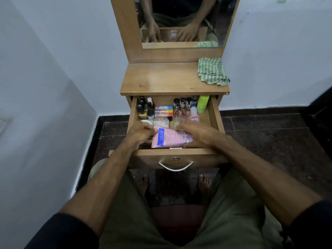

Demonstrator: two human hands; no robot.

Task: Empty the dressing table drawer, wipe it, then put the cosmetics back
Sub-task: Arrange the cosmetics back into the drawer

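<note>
One wooden dressing table [161, 79] stands against the pale wall, with one drawer [177, 152] pulled out toward the seated person. Both hands are inside it. The left hand [141, 133] curls its fingers around the near-left end of a pink tube [170, 138] with a blue label panel, gripping it. The right hand [195, 133] lies flat over the tube's other end with fingers spread fairly wide, pressing down rather than closing; whether it grips anything beneath I cannot tell.

The drawer holds many cosmetics. At the back left is a cluster of small dark-capped bottles [145, 108], too crowded to count surely. Next to them lie three small tubes [163, 111] stacked side by side, with orange and blue ends. Right of those stand three dark-capped nail polish bottles [182, 103], then one lime green bottle [203, 104] leaning in the back right corner. One pink bottle with a white cap [193, 115] sits just in front of it. A white round jar lid [145, 121] and a pale flat packet [161, 122] show just beyond the left hand.

On the tabletop, one folded green checked cloth [212, 71] lies at the right rear corner, overhanging the right edge slightly; the rest of the top is bare wood. One mirror [179, 20] rises behind.

The drawer front, with one curved metal handle [176, 166], sits over the person's knees. The left wall angles in close to the table; dark tiled floor [269, 137] lies open on the right.
</note>
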